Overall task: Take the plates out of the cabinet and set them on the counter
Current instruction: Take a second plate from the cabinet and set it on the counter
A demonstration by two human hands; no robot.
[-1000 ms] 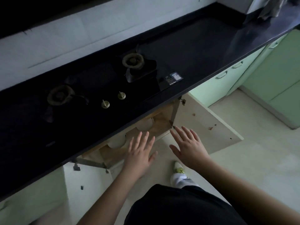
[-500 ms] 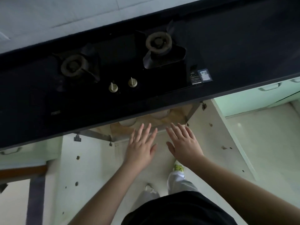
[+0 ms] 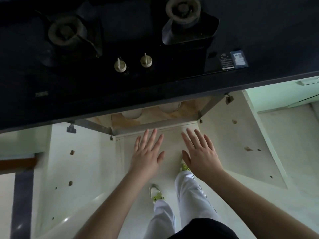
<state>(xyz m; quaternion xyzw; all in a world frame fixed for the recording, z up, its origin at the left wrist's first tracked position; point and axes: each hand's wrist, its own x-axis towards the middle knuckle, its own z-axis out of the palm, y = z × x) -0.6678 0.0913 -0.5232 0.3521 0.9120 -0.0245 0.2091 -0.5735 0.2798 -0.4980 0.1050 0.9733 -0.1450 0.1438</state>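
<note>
Both hands have dropped and spread since a second ago, and the head has tipped to look straight down, so the gas hob [image 3: 124, 37] now fills the top of the view and the open cabinet [image 3: 155, 118] sits square under the counter edge; left hand [image 3: 146, 156] and right hand [image 3: 202, 156] hover side by side just in front of the cabinet mouth, palms down, fingers fully splayed, holding nothing.

Plates [image 3: 169, 106]: two pale curved rims show just inside the cabinet, tucked under the counter [image 3: 172, 87] lip; the left rim [image 3: 132, 115] sits nearer the left hand; whether these are single plates or stacks, cannot tell, most of each is hidden by the counter.

Both cabinet doors are swung open, right door [image 3: 241, 144] to the right of the cabinet, left door [image 3: 77, 161] to its left; person's feet stand directly in front of the cabinet.

Risks, as judgement: reach goes in blind under the overhang, so knuckles or a plate rim could knock the counter lip on the way out; a stack grabbed one-handed by the edge could slide or tip; glazed plates are likely slick; setting down means lifting past the two hob knobs [image 3: 133, 63] at the counter front, easy to clip; open doors beside the legs invite a bump when stepping back.
</note>
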